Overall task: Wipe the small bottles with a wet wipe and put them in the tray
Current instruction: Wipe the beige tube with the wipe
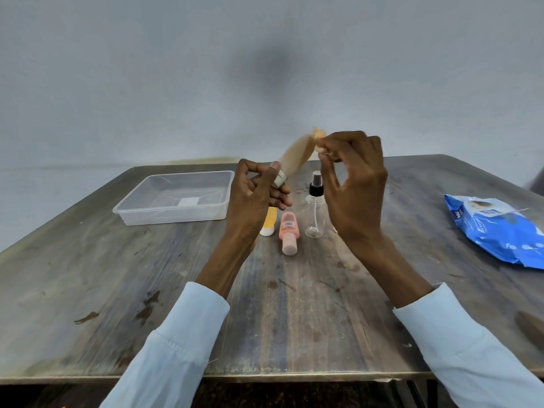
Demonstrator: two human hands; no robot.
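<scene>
My left hand (256,195) grips a beige tube (294,157) by its white cap end, raised over the table and tilted up to the right. My right hand (350,184) pinches the tube's upper end between thumb and fingers; whether a wipe is in those fingers is unclear. On the table below lie a yellow tube (269,223), a pink bottle (289,231) and a clear spray bottle (315,210) with a black pump. The clear plastic tray (147,210) stands to the left, holding no bottles.
A blue pack of wet wipes (497,234) lies at the right side of the worn wooden table (117,275). A grey wall stands behind the table. The front table edge runs just below my sleeves.
</scene>
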